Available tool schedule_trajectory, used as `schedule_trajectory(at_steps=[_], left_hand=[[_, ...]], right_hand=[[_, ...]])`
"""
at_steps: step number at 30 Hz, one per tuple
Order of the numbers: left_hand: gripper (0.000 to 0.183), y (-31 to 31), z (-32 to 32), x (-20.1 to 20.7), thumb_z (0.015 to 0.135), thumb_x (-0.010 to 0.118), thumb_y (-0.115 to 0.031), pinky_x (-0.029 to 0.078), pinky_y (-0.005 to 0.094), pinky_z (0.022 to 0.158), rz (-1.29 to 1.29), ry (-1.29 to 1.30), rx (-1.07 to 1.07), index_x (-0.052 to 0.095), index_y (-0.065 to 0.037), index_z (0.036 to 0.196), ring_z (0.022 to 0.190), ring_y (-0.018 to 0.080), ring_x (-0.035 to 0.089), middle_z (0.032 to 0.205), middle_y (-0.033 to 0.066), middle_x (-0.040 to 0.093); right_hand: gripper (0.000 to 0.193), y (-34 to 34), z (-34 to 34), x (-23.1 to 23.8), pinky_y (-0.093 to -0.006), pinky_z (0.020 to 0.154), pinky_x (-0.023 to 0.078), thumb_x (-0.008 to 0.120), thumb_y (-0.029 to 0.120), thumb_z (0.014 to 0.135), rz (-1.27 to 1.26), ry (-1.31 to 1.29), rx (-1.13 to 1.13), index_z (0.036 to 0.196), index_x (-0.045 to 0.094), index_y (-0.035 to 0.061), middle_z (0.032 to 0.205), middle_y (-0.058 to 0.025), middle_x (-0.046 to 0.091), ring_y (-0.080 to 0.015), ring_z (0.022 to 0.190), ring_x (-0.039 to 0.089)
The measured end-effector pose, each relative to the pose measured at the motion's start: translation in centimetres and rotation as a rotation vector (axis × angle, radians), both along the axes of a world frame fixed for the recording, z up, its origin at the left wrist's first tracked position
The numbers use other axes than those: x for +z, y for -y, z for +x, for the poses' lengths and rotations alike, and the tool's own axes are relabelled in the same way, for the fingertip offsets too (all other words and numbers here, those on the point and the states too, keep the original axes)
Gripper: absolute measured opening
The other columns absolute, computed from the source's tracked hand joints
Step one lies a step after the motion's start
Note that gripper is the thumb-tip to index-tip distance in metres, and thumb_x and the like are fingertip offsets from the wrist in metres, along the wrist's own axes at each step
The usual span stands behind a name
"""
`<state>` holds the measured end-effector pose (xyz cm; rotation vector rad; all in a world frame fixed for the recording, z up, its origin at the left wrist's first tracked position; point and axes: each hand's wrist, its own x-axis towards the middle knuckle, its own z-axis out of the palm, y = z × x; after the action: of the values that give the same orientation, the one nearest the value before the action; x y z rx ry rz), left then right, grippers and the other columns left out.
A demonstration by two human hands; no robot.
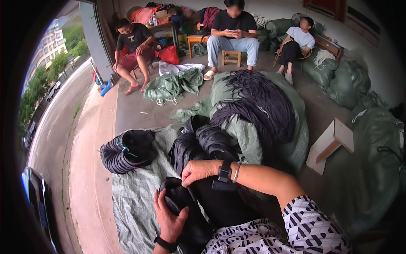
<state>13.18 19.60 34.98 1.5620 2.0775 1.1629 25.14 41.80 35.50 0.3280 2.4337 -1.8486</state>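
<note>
Low in front of my lap is a black curved piece (172, 199) with a thick rounded rim. My left hand (170, 220) cups it, with the thumb on the near side and the fingers around its left side. At its upper rim, my right hand (198, 171) is closed in a pinch; what lies between the fingertips is too small to make out. Just beyond my hands stand stacks of nested black pieces (211, 137). Another nested stack (129, 150), tied with teal string, lies farther left on a pale green woven sheet (131, 199).
A big heap of dark strips (262, 101) rests on green sacking ahead. To the right are a wooden stand (332, 142) and bulging green sacks (359, 169). Three seated people (232, 34) are at the back. A road (63, 139) runs along the left, with a dark car nearby.
</note>
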Motion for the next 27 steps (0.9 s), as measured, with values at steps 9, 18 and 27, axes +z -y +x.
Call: schedule_trajectory(at_steps=[9, 18, 27], left_hand=[[0.08, -0.2, -0.5, 2.1, 0.069, 0.074, -0.028, 0.03, 0.0447, 0.103, -0.023, -0.316, 0.123, 0.033, -0.002, 0.132, 0.126, 0.0404, 0.033, 0.137, 0.0227, 0.032], [0.019, 0.7, 3.0, 6.0, 0.088, 0.059, -0.012, 0.043, 0.0251, 0.082, 0.197, 0.681, -0.057, 0.06, 0.0, 0.103, 0.09, 0.0114, 0.057, 0.097, 0.0058, 0.064], [0.014, 3.6, 3.4, 11.4, 0.084, 0.057, -0.01, 0.045, 0.0319, 0.074, 0.387, 0.568, -0.441, 0.06, 0.001, 0.093, 0.081, 0.0213, 0.058, 0.091, 0.0124, 0.062]], right_hand=[[0.02, 1.0, -1.7, 2.1, -0.0231, 0.055, 0.051, 0.055, 0.026, 0.091, -0.724, -0.255, -0.54, 0.089, 0.063, 0.0077, 0.081, -0.0058, 0.067, -0.0123, 0.064, 0.063], [0.018, 2.5, -4.9, 4.4, -0.0282, 0.052, 0.044, 0.057, 0.026, 0.089, -1.249, -0.408, -0.765, 0.09, 0.061, 0.0082, 0.066, -0.0018, 0.059, -0.0114, 0.051, 0.052], [0.025, 4.2, -5.9, 6.0, -0.021, 0.045, 0.041, 0.055, 0.024, 0.09, -0.11, -0.44, -0.655, 0.079, 0.061, 0.0023, 0.057, -0.0003, 0.056, -0.006, 0.049, 0.052]])
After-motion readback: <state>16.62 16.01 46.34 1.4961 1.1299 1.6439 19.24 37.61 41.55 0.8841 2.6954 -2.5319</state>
